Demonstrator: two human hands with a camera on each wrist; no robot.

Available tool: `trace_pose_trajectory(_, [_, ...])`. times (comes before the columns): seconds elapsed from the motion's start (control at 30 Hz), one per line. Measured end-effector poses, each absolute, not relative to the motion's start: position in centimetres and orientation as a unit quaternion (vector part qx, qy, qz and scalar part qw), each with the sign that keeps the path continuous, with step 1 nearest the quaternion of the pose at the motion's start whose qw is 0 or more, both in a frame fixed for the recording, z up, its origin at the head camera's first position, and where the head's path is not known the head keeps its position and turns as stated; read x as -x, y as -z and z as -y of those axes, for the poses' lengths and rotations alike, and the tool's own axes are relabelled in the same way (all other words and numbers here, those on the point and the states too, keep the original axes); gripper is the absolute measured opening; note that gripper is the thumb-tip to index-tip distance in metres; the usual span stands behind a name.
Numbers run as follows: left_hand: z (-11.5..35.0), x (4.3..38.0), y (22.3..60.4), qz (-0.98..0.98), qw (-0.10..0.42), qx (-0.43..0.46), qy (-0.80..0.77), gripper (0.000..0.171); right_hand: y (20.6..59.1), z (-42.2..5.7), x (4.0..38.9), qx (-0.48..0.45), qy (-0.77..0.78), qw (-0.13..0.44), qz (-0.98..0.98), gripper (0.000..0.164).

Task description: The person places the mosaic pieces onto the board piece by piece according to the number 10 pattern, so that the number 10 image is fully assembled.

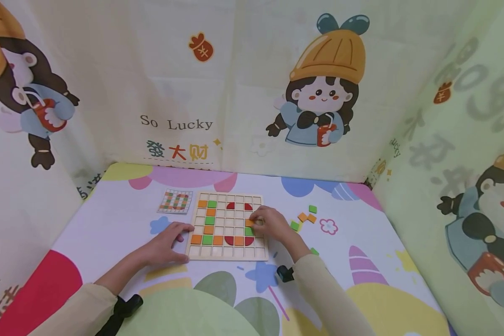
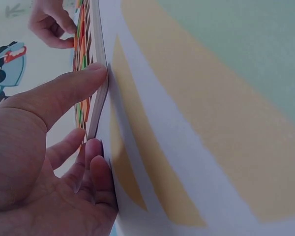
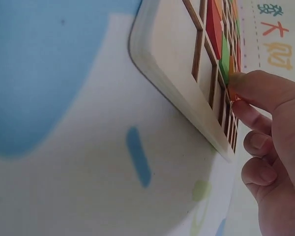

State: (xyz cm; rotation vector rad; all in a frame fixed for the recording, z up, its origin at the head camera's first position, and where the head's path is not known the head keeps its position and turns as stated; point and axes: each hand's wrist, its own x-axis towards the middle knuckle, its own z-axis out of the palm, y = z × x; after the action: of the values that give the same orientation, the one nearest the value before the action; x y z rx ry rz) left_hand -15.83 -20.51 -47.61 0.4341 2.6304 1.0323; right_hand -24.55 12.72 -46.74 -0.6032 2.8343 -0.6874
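Note:
A wooden grid board point(image 1: 228, 252) lies on the patterned cloth. In its cells sit orange and green square tiles, and red rounded pieces, one of them a red piece point(image 1: 230, 241) near the bottom. My left hand point(image 1: 164, 245) rests at the board's left edge, fingers spread, with the thumb near the lower corner. My right hand point(image 1: 273, 224) is over the right side and pinches an orange tile point(image 1: 249, 223) between thumb and index finger, just above a green tile point(image 1: 248, 231). In the right wrist view, that orange tile point(image 3: 231, 66) is partly hidden by the fingertips.
A small pattern card point(image 1: 175, 201) lies beyond the left hand, beside the board. Loose tiles are scattered to the right, among them an orange tile point(image 1: 311, 219) and a green tile point(image 1: 312, 209). Printed cloth walls point(image 1: 243, 93) enclose the table at the back and sides.

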Motion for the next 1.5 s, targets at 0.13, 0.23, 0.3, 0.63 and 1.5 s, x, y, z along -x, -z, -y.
trace_pose_trajectory(0.13, [20.5, 15.8, 47.6, -0.911, 0.142, -0.149, -0.358, 0.078, 46.6, -12.5, 24.8, 0.205, 0.222, 0.088, -0.949, 0.015])
trace_pose_trajectory(0.23, [20.4, 15.8, 47.5, -0.91, 0.143, -0.148, -0.359, 0.078, 46.4, -12.4, 24.9, 0.207, 0.217, 0.09, -0.95, 0.014])
trace_pose_trajectory(0.3, [20.4, 15.8, 47.4, -0.91, 0.144, -0.148, -0.359, 0.078, 46.4, -12.3, 24.9, 0.208, 0.216, 0.091, -0.95, 0.014])
trace_pose_trajectory(0.63, [20.4, 15.6, 47.2, -0.91, 0.141, -0.148, -0.361, 0.077, 46.5, -13.3, 24.9, 0.183, 0.228, 0.072, -0.954, 0.016])
trace_pose_trajectory(1.5, [20.5, 15.7, 47.3, -0.91, 0.143, -0.151, -0.36, 0.077, 46.2, -23.3, 24.7, 0.099, 0.22, 0.021, -0.97, 0.024])
